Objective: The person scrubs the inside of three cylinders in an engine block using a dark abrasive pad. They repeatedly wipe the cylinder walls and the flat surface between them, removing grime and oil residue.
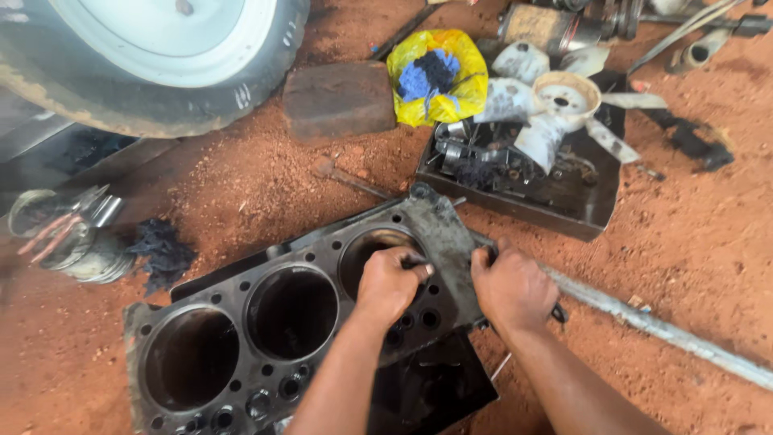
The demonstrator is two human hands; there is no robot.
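Head view looks down on red dirt, where an engine block (274,322) lies flat with three round bores showing, near and left of centre. Left hand (388,283) is curled closed over the rim of the rightmost bore. Right hand (510,287) is closed around the block's right edge, gripping it, with a dark tool handle (557,312) poking out beneath. A long metal bar (668,332) runs off to the right. Farther back, a black tray (564,201) holds a white fan (560,109) and small parts. Beyond lie a yellow bag (439,76), a brick (338,101) and, far left, a tyre (153,56).
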